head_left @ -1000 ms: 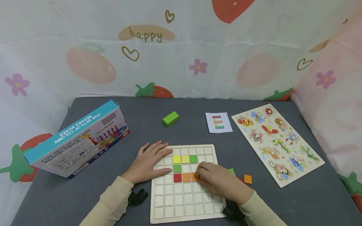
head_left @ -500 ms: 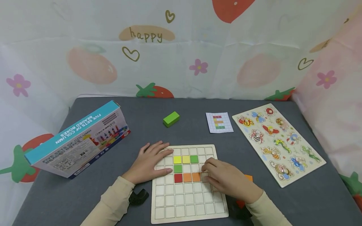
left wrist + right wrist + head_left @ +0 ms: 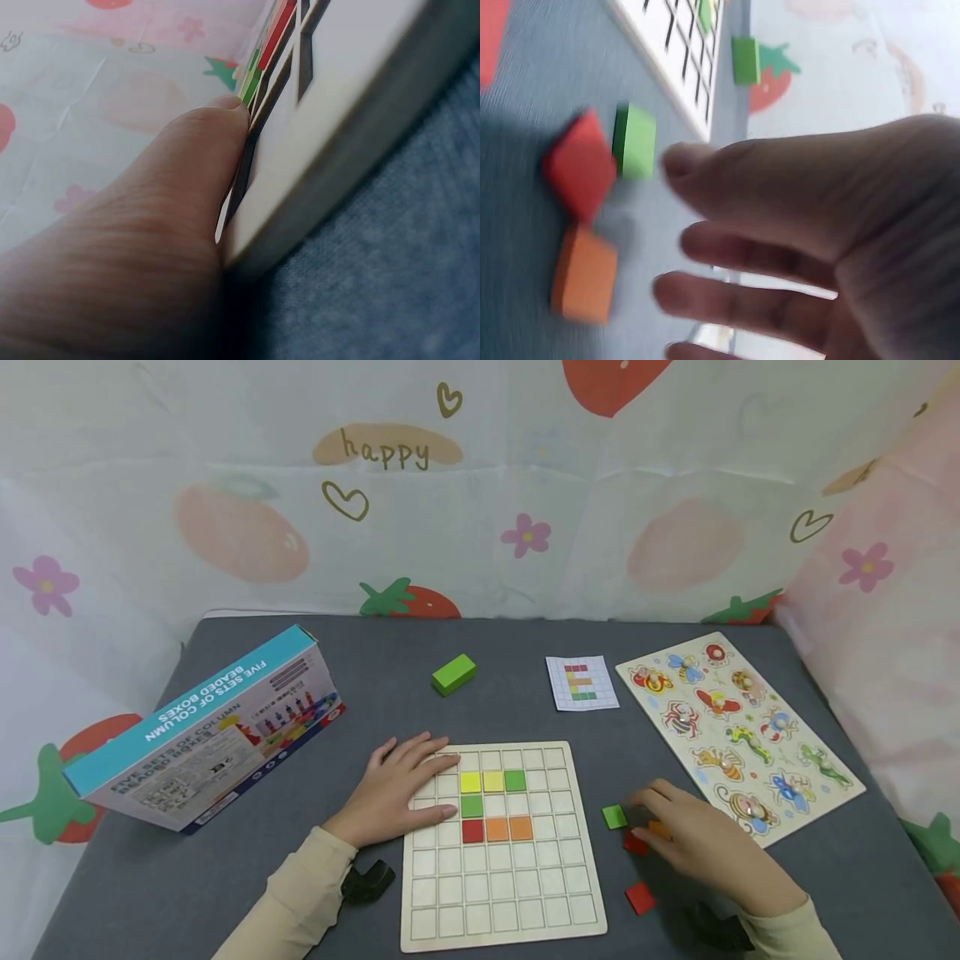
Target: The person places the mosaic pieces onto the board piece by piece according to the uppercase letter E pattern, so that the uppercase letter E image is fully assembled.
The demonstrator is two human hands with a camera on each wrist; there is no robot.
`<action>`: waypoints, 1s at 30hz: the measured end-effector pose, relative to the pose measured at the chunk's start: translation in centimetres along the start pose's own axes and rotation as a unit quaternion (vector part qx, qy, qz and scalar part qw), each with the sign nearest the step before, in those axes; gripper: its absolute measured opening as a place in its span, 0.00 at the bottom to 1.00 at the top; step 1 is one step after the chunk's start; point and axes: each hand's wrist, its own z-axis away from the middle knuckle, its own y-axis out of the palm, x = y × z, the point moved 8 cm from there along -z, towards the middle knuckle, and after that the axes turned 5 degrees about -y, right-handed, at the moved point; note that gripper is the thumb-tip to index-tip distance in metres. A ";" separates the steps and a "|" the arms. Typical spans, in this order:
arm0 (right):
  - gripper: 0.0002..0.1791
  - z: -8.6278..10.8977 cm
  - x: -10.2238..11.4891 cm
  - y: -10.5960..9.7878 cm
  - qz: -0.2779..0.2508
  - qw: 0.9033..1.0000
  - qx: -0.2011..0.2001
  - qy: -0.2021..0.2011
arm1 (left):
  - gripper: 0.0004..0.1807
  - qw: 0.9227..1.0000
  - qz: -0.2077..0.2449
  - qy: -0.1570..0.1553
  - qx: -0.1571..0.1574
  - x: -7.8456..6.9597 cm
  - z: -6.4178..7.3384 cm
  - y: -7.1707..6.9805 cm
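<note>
The left hand lies spread on the left part of a wooden grid board, its thumb along the edge in the left wrist view. Set in the grid are two yellow tiles, two green tiles, a red tile and two orange tiles. Right of the board, the right hand hovers by loose tiles with nothing in its parted fingers. Near its fingertips are a green tile, a red tile and an orange tile; another red tile lies nearer the body.
Behind the grid board sit a green block and a small pattern card with coloured squares. An insect peg puzzle lies at right, partly behind the right hand. A blue-topped box stands at left.
The right hand has left the orange tile at the end of the row in the grid and moved right, off the board, to the loose tiles. The left hand stays put.
</note>
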 end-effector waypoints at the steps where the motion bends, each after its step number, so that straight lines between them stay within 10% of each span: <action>1: 0.15 0.4 -0.6 0.0 0.001 1.000 0.011 0.014 | 0.37 1.000 -0.001 0.000 -0.001 0.0 0.0 0.0; 12: 0.17 3.5 -4.0 1.5 -0.036 0.992 0.075 0.092 | 0.38 1.000 -0.005 0.001 -0.001 -0.1 -0.1 0.0; 30: 0.16 2.3 -3.4 1.5 -0.001 0.999 -0.001 0.050 | 0.37 1.000 0.002 0.002 0.004 0.2 0.0 0.2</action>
